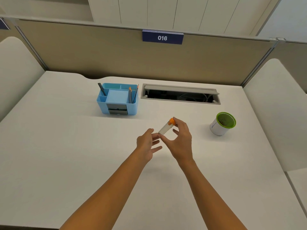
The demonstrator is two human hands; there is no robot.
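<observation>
A small clear tube with an orange cap (166, 127) is held tilted above the middle of the white desk (66, 155). My right hand (180, 140) grips it, forefinger at the orange cap and thumb at the lower end. My left hand (147, 143) sits just left of the tube with its fingers spread and relaxed, fingertips close to the tube's lower end; whether they touch it is unclear.
A blue desk organiser (118, 98) with pencils and a dark pen stands at the back left. An open cable tray (180, 95) is set into the desk behind. A white cup with a green rim (222, 124) stands at the right. Beige partitions enclose the desk.
</observation>
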